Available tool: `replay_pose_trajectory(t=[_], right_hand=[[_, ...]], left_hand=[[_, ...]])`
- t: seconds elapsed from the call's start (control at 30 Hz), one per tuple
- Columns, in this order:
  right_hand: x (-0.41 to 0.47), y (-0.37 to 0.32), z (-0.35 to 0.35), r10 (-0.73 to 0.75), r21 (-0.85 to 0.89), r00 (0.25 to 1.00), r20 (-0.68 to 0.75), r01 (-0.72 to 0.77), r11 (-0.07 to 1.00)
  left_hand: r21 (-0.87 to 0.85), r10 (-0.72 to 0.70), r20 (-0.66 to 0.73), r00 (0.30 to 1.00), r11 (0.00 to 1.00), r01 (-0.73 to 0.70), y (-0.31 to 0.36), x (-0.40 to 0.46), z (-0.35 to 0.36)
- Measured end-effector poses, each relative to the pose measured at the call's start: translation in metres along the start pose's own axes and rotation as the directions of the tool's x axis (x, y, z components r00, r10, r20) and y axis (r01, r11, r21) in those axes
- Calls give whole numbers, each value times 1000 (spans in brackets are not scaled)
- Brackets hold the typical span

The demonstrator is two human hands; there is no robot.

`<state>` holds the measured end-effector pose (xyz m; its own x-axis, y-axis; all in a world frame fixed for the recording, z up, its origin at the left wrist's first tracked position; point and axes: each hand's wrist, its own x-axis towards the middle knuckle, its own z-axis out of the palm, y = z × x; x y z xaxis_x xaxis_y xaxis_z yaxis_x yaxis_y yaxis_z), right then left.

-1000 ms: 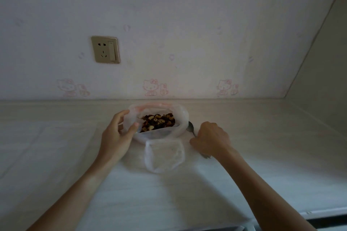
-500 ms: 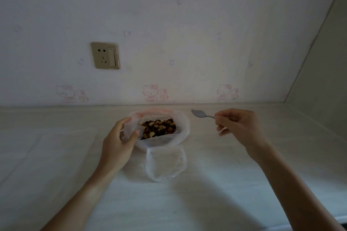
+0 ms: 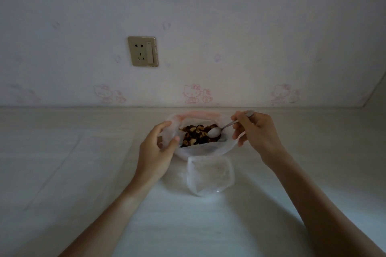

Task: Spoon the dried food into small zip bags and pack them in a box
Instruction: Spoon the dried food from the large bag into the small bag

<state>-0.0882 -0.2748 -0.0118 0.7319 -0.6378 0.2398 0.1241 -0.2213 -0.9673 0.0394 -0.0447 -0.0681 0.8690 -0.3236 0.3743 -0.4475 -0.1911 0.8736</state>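
Dried food (image 3: 198,133) under spoon (image 3: 215,132); no readable writing.

Centre of frame: large plastic bag (image 3: 200,150) open on pale counter (image 3: 62,173), dried food (image 3: 196,134) inside. Left hand (image 3: 156,152) pinches bag's left rim. Right hand (image 3: 257,133) grips spoon (image 3: 221,128), bowl on dried food. Small zip bag (image 3: 210,175) just below, near large bag. Upper left: wall socket (image 3: 143,51). Pink cartoon cats (image 3: 196,94) along wall base.
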Motion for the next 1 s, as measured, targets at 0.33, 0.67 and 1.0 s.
replay_pose_trajectory(t=[0.33,0.67,1.0], right_hand=[[-5,11,-3,-138,-174,990,28,140,975],[-10,19,15,65,3,993,95,-65,998],[-18,15,37,160,81,981,108,-169,982]], left_hand=[[-34,17,19,1000,999,-16,0,2,0],[-5,42,23,999,999,-42,0,1,1],[5,48,36,998,999,-48,9,-3,0]])
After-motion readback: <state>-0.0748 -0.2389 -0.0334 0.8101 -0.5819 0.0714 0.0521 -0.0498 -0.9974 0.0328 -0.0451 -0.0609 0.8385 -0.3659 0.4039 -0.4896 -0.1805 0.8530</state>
